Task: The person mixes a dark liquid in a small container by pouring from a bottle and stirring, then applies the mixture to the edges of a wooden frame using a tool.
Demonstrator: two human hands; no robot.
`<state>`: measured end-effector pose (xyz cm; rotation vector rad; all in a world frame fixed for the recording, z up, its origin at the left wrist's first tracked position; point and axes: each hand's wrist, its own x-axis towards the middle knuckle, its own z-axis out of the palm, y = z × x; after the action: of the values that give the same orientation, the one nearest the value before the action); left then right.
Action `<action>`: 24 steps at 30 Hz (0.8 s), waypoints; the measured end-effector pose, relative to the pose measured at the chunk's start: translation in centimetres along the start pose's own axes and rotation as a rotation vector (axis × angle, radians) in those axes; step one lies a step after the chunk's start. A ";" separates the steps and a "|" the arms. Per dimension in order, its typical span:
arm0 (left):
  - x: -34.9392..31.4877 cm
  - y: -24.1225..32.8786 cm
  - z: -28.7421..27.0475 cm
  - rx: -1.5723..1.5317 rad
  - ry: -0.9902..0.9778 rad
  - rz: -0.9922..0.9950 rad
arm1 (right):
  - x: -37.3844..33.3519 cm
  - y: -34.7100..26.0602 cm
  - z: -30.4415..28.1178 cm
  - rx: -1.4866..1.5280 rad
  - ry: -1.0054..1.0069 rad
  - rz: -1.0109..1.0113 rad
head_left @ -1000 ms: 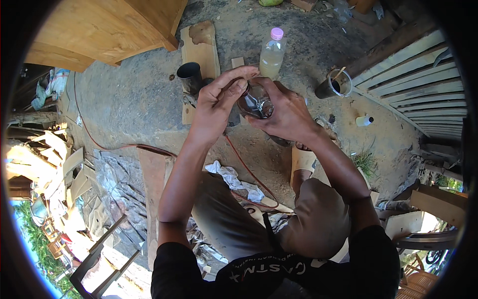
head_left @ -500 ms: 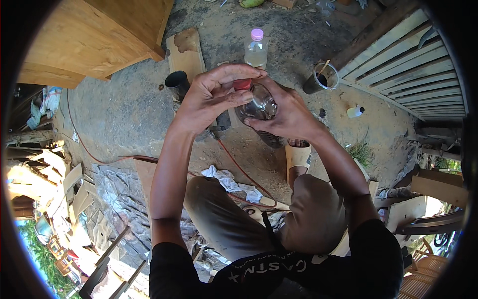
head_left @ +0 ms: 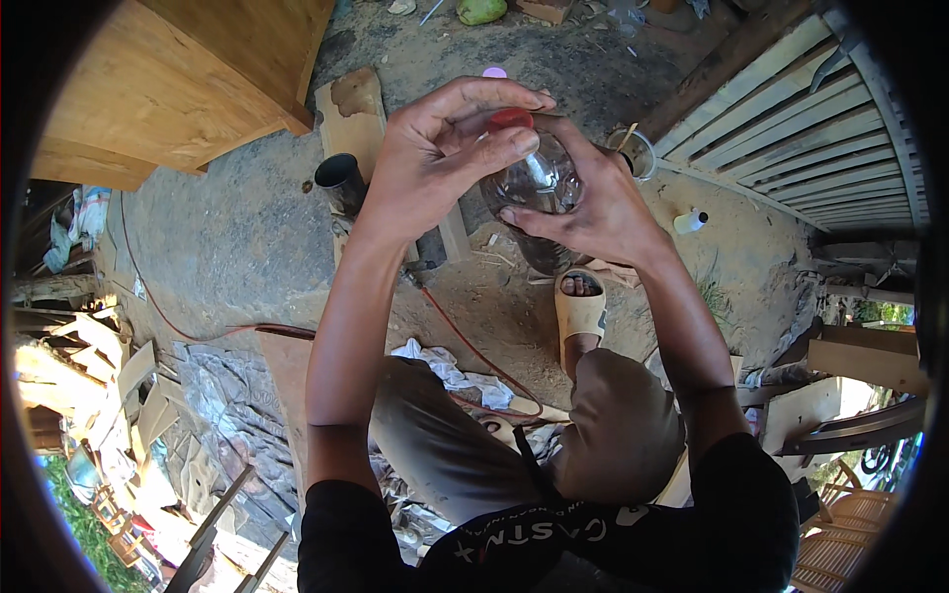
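Note:
A clear plastic bottle (head_left: pixel 539 183) with a red cap (head_left: pixel 510 120) is held up in front of me, its lower part looking dark. Around the bottle's body, my right hand (head_left: pixel 618 212) is closed, thumb on the near side. My left hand (head_left: pixel 425 163) is at the top, with the cap between its thumb and fingers; the exact finger contact is partly hidden. Just beyond my hands shows the pink cap (head_left: pixel 494 72) of another bottle, whose body they cover. My right forearm and hand partly hide a clear cup (head_left: pixel 641 153) with a stick in it.
A black cup (head_left: pixel 339 181) stands beside a wooden board (head_left: pixel 353 119) on the ground. Wooden furniture (head_left: pixel 188 79) rises at the far left, a slatted panel (head_left: pixel 781 128) at the far right. A small bottle (head_left: pixel 690 221) lies right; a reddish hose (head_left: pixel 474 346) crosses the ground.
Both hands and the bottle have shifted farther away and slightly right in the picture. They now cover the pink-capped bottle's body and part of the cup with the stick.

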<state>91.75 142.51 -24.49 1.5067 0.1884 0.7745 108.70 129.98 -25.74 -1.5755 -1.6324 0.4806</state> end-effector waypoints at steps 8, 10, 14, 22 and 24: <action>1.0 1.2 -1.1 0.184 -0.231 0.108 | 0.3 0.3 -2.2 0.027 -0.140 -0.052; 1.9 2.1 -1.1 0.207 -0.328 0.121 | 0.6 0.4 -2.8 0.148 -0.136 -0.012; 4.3 3.7 1.1 0.258 -0.250 0.339 | 1.1 -1.0 -4.8 0.372 -0.050 -0.008; 2.5 4.0 -3.8 0.305 0.388 0.724 | 6.5 -2.7 -12.2 0.103 0.452 0.005; -1.9 1.6 -6.2 0.333 0.728 0.551 | 7.7 -3.6 -11.6 0.019 0.529 -0.044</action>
<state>86.30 146.37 -24.30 1.5396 0.4709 1.7987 115.82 133.86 -13.86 -1.4886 -1.2468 0.0416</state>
